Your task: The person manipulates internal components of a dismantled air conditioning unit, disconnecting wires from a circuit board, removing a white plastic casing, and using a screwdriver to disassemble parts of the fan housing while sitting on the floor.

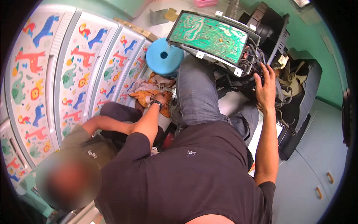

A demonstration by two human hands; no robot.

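Observation:
My left hand (159, 98), with a black watch on its wrist, is low beside my left leg on an orange patterned cloth (139, 98). Its fingers look curled closed, but what they grip is hidden. My right hand (265, 87) is raised with fingers apart, its fingertips at the dark cables (257, 61) beside a green circuit board (210, 37). The board lies tilted in a metal frame with mounting tabs, above my knee. Dark housing parts (261, 22) are behind and to the right of it.
A blue round stool (158, 61) with a central hole stands left of my knee. Drawers (59, 74) with animal prints line the left side, and a person (93, 145) sits close there. At right are an open black bag (304, 86) and a grey cabinet (317, 156).

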